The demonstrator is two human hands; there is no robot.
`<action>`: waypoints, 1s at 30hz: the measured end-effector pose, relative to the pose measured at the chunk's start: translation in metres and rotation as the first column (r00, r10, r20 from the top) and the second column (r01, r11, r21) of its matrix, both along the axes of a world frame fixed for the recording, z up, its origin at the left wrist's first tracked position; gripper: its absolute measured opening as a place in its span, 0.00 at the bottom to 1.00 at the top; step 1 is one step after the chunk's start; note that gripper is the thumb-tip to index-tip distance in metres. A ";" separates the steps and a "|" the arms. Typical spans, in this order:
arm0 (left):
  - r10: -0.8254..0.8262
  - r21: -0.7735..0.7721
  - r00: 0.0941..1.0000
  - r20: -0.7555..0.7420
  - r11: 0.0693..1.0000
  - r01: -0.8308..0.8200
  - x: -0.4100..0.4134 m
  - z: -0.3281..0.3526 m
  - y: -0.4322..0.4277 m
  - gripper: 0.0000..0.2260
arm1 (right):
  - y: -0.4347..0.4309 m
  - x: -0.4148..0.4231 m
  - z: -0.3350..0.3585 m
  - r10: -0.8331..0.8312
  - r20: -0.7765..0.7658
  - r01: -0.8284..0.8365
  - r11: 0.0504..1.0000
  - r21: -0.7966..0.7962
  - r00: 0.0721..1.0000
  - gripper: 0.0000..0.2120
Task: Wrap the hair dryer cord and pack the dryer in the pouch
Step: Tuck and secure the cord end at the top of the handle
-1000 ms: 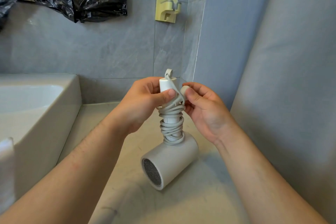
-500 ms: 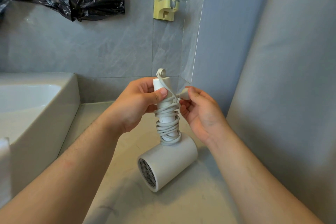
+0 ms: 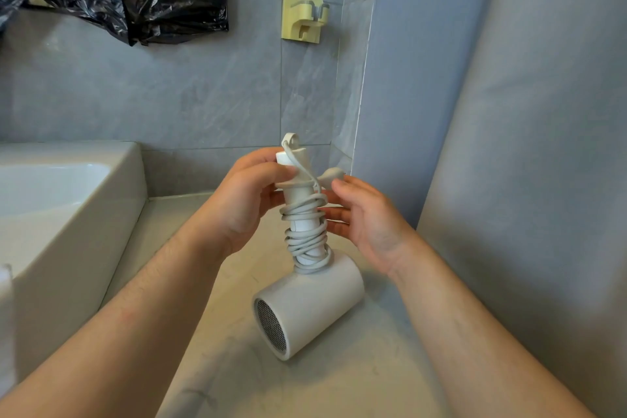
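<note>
Two hands meet at the hair dryer [image 3: 312, 299], whose barrel lies on the surface [image 3: 339, 380] with its handle pointing up. The cord [image 3: 307, 241] is coiled round the handle. The left hand [image 3: 247, 204] has its grip closed round the handle's top, thumb pressing the cord. The right hand [image 3: 368, 227] has an open grip, fingers nearly straight beside the coils, just under the plug [image 3: 334, 174]. A sink [image 3: 68, 220] stands to the left.
</note>
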State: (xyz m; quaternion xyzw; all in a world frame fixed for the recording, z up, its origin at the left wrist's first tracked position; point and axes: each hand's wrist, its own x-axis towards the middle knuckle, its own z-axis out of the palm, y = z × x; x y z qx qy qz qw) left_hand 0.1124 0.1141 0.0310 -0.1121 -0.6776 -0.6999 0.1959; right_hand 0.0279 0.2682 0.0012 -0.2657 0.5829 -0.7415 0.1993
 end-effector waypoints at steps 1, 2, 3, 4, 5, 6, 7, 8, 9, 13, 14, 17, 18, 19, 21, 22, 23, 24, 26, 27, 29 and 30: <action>0.011 0.010 1.000 0.003 1.000 -0.011 0.001 0.001 0.000 0.17 | 0.001 0.000 0.000 0.018 0.003 -0.018 0.999 -0.032 1.000 0.09; 0.029 0.017 1.000 0.005 0.999 -0.029 0.001 0.001 0.001 0.18 | 0.001 -0.001 0.000 0.022 0.007 -0.021 0.998 -0.062 1.000 0.11; 0.056 0.019 0.998 0.004 0.998 -0.056 0.001 0.002 0.001 0.17 | 0.001 -0.002 0.000 0.015 0.009 -0.015 0.996 -0.084 1.000 0.13; 0.084 0.016 0.996 0.005 0.996 -0.084 0.000 0.002 0.002 0.14 | 0.001 -0.003 0.000 0.012 0.020 -0.010 0.995 -0.102 1.000 0.15; 0.110 0.014 0.994 0.009 0.994 -0.110 0.000 0.003 0.003 0.11 | 0.001 -0.004 -0.001 0.012 0.040 -0.008 0.993 -0.115 0.999 0.15; 0.129 0.020 0.991 0.019 0.991 -0.129 0.000 0.003 0.004 0.09 | 0.001 -0.005 -0.002 0.017 0.065 -0.010 0.994 -0.113 0.998 0.16; 0.145 0.036 0.989 0.029 0.989 -0.146 -0.001 0.003 0.004 0.09 | 0.001 -0.005 -0.004 0.028 0.085 -0.020 0.996 -0.090 0.996 0.18; 0.159 0.053 0.986 0.040 0.986 -0.161 -0.001 0.003 0.004 0.10 | 0.001 -0.004 -0.005 0.043 0.099 -0.039 0.998 -0.047 0.994 0.21; 0.174 0.066 0.983 0.054 0.982 -0.178 -0.001 0.003 0.004 0.11 | 0.001 -0.004 -0.007 0.062 0.106 -0.063 0.998 0.002 0.992 0.24; 0.190 0.166 0.978 0.087 0.965 -0.203 -0.001 0.001 0.002 0.04 | -0.001 -0.001 -0.016 0.176 0.036 -0.179 0.980 0.088 0.984 0.21; 0.178 0.194 0.980 0.085 0.962 -0.191 -0.002 0.000 0.002 0.04 | -0.002 -0.001 -0.018 0.204 -0.003 -0.202 0.974 0.104 0.979 0.17; 0.172 0.199 0.983 0.067 0.963 -0.183 -0.005 -0.003 -0.001 0.09 | -0.003 0.000 -0.022 0.233 -0.083 -0.218 0.963 0.156 0.969 0.20; 0.175 0.187 0.983 0.062 0.965 -0.183 -0.005 -0.004 -0.002 0.11 | -0.003 0.000 -0.022 0.255 -0.089 -0.237 0.956 0.171 0.963 0.24; 0.180 0.168 0.982 0.059 0.968 -0.188 -0.006 -0.004 -0.004 0.12 | -0.004 -0.001 -0.022 0.282 -0.094 -0.260 0.945 0.199 0.955 0.27; 0.190 0.132 0.980 0.059 0.972 -0.196 -0.006 -0.005 -0.006 0.14 | -0.005 0.000 -0.023 0.302 -0.107 -0.267 0.928 0.259 0.947 0.28; 0.195 0.125 0.979 0.063 0.971 -0.202 -0.006 -0.005 -0.007 0.15 | -0.006 0.000 -0.023 0.287 -0.112 -0.249 0.929 0.273 0.951 0.26; 0.202 0.125 0.977 0.068 0.970 -0.209 -0.006 -0.005 -0.008 0.15 | -0.006 0.000 -0.023 0.270 -0.109 -0.232 0.933 0.275 0.957 0.23; 0.208 0.128 0.975 0.080 0.968 -0.217 -0.006 -0.005 -0.009 0.16 | -0.007 0.002 -0.023 0.256 -0.096 -0.222 0.936 0.271 0.962 0.20; 0.209 0.150 0.972 0.110 0.963 -0.224 -0.006 -0.004 -0.008 0.16 | -0.007 0.003 -0.021 0.241 -0.067 -0.215 0.939 0.269 0.968 0.20; 0.206 0.153 0.970 0.128 0.962 -0.224 -0.007 -0.001 -0.008 0.16 | -0.008 0.004 -0.019 0.231 -0.052 -0.209 0.940 0.271 0.972 0.20; 0.199 0.123 0.966 0.164 0.968 -0.220 -0.009 0.009 -0.009 0.16 | -0.009 0.007 -0.010 0.204 -0.025 -0.188 0.938 0.292 0.979 0.16; 0.190 0.107 0.964 0.184 0.972 -0.212 -0.010 0.018 -0.009 0.16 | -0.009 0.009 -0.003 0.193 -0.011 -0.180 0.936 0.303 0.981 0.14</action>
